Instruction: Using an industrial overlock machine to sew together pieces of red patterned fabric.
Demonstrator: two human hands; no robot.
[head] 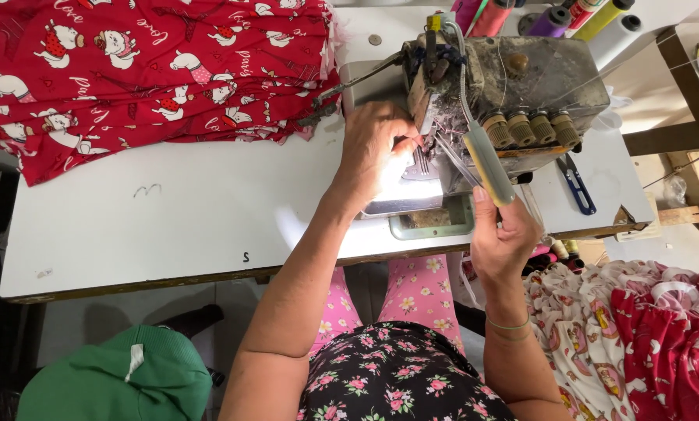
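While left grip [376, 148] pinches thread at needle, lamp [488, 162] above right grip [504, 234]

A white work table [170, 226] with a worn wooden front edge fills the middle of the room, brightly lit near its centre by a small lamp. A wooden frame [688, 140] stands at the right, and a green cushion [115, 378] sits low at the left.

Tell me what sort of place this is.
Probably a small garment sewing workshop. A worn overlock sewing machine sits on a white worktable, thread cones stand behind it, and a stack of red printed fabric lies beside it. The left hand works at the needle area; the right hand touches the machine's lamp.
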